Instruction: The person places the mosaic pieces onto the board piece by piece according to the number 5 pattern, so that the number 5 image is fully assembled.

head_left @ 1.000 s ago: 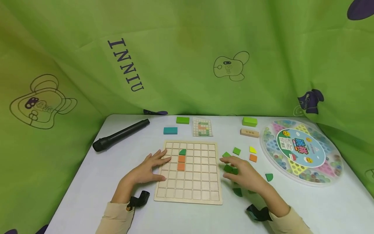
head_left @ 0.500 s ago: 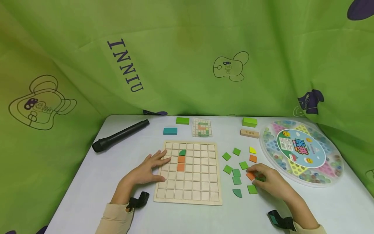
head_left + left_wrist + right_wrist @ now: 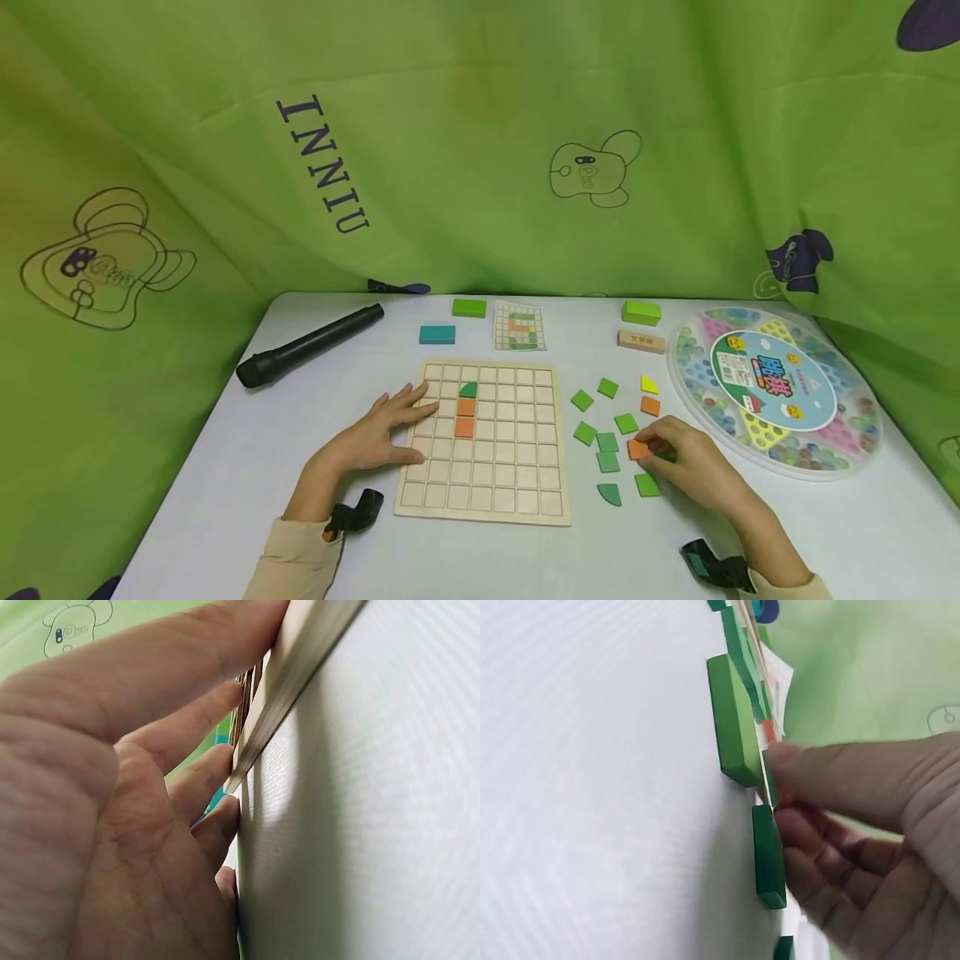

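The left hand (image 3: 378,436) lies flat, palm down, fingers spread and straight. The right hand (image 3: 686,467) is curled, fingertips pinched together; both forearms wear beige sleeves.

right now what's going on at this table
A person is working at a wooden grid board. The left hand rests flat on the board's left edge. The right hand pinches an orange tile among loose green tiles beside the board. The board holds two orange tiles under a green piece.
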Tool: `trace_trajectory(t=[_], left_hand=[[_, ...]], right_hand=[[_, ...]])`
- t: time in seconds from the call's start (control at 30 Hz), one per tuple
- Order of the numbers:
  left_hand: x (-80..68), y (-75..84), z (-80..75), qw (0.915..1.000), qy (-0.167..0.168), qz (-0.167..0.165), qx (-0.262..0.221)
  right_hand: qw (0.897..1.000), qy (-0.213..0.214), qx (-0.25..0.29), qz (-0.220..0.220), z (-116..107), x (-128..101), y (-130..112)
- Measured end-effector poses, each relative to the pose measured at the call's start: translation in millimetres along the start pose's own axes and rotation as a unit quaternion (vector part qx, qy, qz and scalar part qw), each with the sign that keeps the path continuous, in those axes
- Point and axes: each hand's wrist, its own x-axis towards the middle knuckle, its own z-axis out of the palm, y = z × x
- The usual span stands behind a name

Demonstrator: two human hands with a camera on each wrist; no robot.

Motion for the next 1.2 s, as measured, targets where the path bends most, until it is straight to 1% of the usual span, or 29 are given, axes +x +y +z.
trace_trajectory(t=[0.1, 0.17, 0.23, 0.33, 0.53, 0.67, 0.73, 0.83, 0.97, 1.03, 1.2], left_hand=[[0.7, 1.1, -0.6, 1.0000, -0.001, -0.002, -0.001], [1.1, 1.6, -1.1, 1.0000, -0.001, -0.001, 0.001], [0.9, 1.9, -1.5, 1.0000, 0.000, 0.000, 0.003], [0.3, 2.3, -2.0, 1.0000, 0.001, 0.002, 0.001], [-0.2, 2.1, -0.9, 1.0000, -0.004, 0.006, -0.006], [-0.5, 1.1, -0.8, 1.0000, -0.001, 0.008, 0.000], [-0.7, 0.8, -0.7, 1.0000, 0.000, 0.007, -0.001], [-0.9, 0.7, -0.4, 1.0000, -0.002, 0.006, -0.002], [-1.3, 1.2, 0.1, 1.0000, -0.005, 0.005, -0.001], [-1.4, 1.6, -0.1, 1.0000, -0.005, 0.005, 0.002], [-1.4, 1.5, -1.7, 1.0000, -0.002, 0.004, 0.008]], right_hand=[[1.000, 0.011, 0.018, -0.010, -1, 1, -8], [0.999, 0.021, 0.040, -0.029, 0, 4, -18], [0.996, 0.029, 0.058, -0.053, 4, 10, -29], [0.993, 0.022, 0.083, -0.082, 15, 23, -50], [0.988, -0.027, 0.118, -0.097, 41, 51, -91], [0.984, -0.059, 0.138, -0.100, 55, 74, -111], [0.982, -0.073, 0.138, -0.103, 63, 85, -118], [0.982, -0.096, 0.116, -0.116, 75, 99, -122], [0.981, -0.121, 0.096, -0.118, 85, 107, -127], [0.981, -0.124, 0.088, -0.116, 88, 109, -131], [0.984, -0.107, 0.042, -0.135, 90, 112, -136]])
